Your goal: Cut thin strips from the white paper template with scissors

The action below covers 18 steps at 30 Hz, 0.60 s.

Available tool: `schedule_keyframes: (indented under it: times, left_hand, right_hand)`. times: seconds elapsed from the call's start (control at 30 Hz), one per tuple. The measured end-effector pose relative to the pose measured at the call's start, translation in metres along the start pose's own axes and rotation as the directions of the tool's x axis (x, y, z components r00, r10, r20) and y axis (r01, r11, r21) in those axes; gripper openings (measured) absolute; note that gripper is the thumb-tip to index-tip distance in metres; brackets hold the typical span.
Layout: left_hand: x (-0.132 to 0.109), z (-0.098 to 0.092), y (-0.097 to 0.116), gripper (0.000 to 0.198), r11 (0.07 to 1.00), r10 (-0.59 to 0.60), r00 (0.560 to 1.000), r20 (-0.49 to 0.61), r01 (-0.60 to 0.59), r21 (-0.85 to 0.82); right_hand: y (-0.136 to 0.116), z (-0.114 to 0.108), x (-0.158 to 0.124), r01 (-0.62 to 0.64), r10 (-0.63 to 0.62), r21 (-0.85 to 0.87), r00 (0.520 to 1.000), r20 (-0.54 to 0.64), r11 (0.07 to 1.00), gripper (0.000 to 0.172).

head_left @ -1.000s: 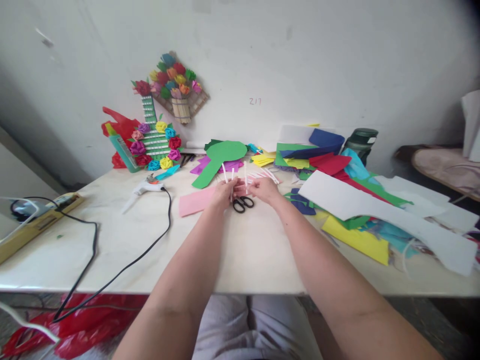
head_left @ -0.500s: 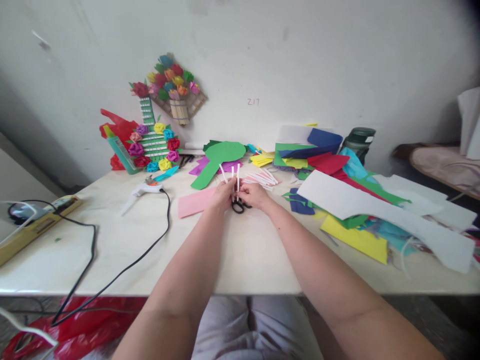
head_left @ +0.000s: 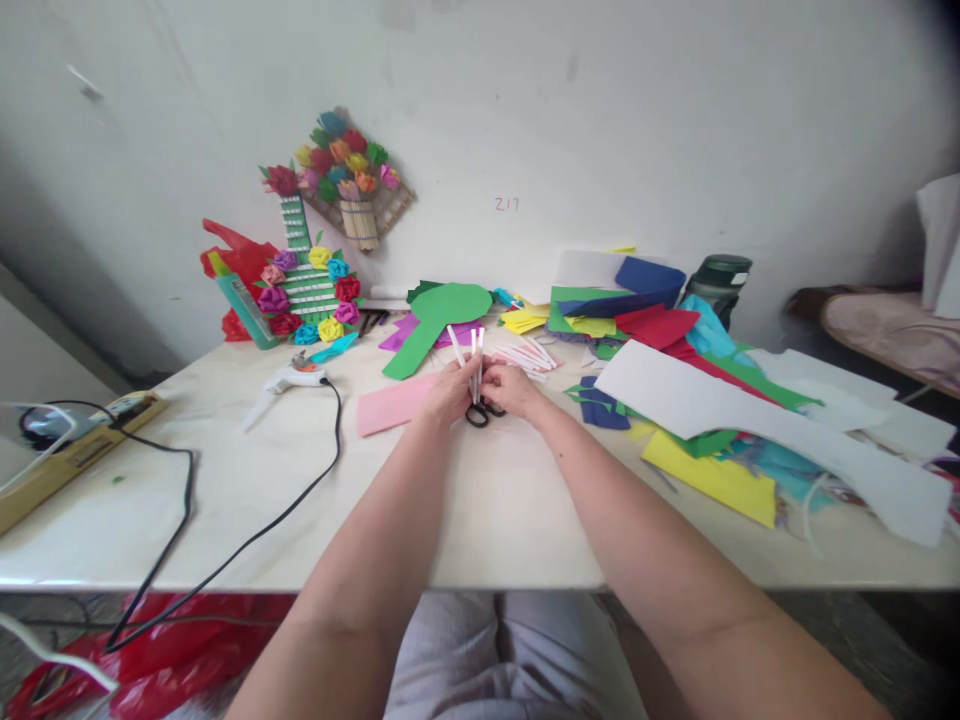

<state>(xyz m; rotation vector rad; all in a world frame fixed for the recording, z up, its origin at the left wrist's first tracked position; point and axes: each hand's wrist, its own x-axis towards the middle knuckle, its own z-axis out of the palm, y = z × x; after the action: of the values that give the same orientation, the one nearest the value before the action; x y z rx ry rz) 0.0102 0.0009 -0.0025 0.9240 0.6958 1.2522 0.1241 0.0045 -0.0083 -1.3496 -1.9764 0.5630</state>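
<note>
My left hand (head_left: 452, 390) is closed around a few thin white paper sticks (head_left: 475, 365) that stand up from its fingers, one of them leaning left. Close beside it, my right hand (head_left: 510, 388) has its fingers bent in by the same sticks; whether it grips one is hard to make out. Black-handled scissors (head_left: 477, 415) lie on the table under my hands, their blades hidden. More white sticks (head_left: 529, 355) are spread behind my right hand. A pink paper sheet (head_left: 394, 404) lies left of my left hand, and a green paper cutout (head_left: 442, 320) lies beyond.
On the left are a glue gun (head_left: 285, 385) with its black cord, a yellow power strip (head_left: 82, 450) and a glue bottle (head_left: 244, 305). A flower-trimmed guitar shape (head_left: 311, 275) leans at the back. Coloured paper and a white cutout (head_left: 757, 425) cover the right, near a dark bottle (head_left: 720, 285).
The sticks in my left hand have drawn closer together and shifted slightly right. My right fingers have moved a little, staying beside them.
</note>
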Motion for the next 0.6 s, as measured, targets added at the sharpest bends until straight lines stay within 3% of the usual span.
schedule_keyframes:
  times: [0.23, 0.6]
  left_hand:
    - [-0.002, 0.003, 0.000, 0.030, 0.997, 0.068, 0.998, 0.017, -0.069, 0.041]
    - [0.001, -0.007, -0.007, 0.026, 0.965, 0.127, 0.991, 0.053, -0.136, 0.226]
  right_hand:
    - [-0.005, 0.000, -0.002, 0.006, -0.014, 0.190, 0.999, 0.042, 0.982, 0.013]
    - [0.005, 0.002, 0.005, 0.038, -0.034, 0.098, 0.998, -0.045, 0.994, 0.006]
